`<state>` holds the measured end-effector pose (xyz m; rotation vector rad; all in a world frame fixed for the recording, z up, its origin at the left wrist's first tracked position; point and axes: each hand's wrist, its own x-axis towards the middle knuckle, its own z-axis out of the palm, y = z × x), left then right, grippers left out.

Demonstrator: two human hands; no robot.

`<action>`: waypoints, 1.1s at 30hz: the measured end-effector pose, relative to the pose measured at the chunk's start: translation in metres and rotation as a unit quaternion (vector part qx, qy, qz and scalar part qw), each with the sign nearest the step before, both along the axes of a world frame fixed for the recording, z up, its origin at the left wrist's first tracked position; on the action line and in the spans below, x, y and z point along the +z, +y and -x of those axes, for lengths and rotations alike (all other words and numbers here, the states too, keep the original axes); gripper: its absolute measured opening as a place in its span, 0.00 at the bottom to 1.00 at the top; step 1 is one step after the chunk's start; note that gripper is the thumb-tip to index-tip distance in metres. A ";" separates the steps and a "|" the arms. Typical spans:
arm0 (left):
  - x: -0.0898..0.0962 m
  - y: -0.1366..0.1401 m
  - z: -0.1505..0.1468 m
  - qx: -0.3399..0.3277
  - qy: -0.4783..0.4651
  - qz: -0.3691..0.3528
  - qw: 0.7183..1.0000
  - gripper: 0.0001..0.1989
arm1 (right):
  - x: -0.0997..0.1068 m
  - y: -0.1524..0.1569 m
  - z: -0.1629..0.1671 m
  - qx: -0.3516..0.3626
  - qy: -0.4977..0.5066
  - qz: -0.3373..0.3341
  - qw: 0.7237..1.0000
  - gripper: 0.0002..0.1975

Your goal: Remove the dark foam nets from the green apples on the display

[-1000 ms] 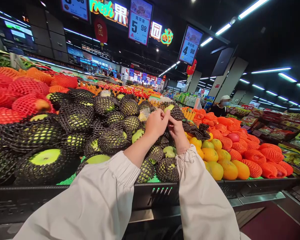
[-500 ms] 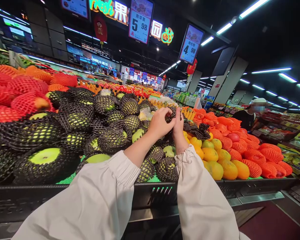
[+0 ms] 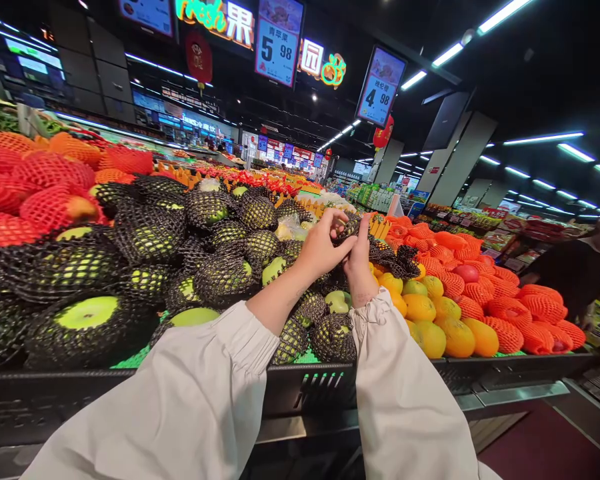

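Both my hands are together over the right side of a heap of green apples in black foam nets (image 3: 225, 273). Between them is a green apple in a black net (image 3: 351, 227), partly hidden by my fingers. My left hand (image 3: 325, 245) curls around its near left side, thumb stretched toward the right hand. My right hand (image 3: 359, 257) is upright against its right side, fingers closed on it. Just below my wrists lie a bare green apple (image 3: 338, 302) and a netted one (image 3: 333, 339). Loose black netting (image 3: 405, 262) lies right of my right hand.
Oranges (image 3: 433, 320) and fruit in red nets (image 3: 510, 313) are piled to the right. Larger fruit in red nets (image 3: 50, 173) fills the far left. A black display edge (image 3: 180, 393) runs along the front. A person in black (image 3: 570, 267) stands at the right.
My hands have shifted slightly, and more of the netted apple shows between them. The person at the right has come closer, toward the right edge of the view.
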<state>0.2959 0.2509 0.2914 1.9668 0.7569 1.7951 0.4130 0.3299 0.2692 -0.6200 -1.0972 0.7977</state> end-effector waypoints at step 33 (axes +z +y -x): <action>-0.008 0.015 -0.003 0.122 0.140 0.027 0.982 0.31 | 0.018 -0.026 0.005 0.142 0.203 0.012 0.969 0.26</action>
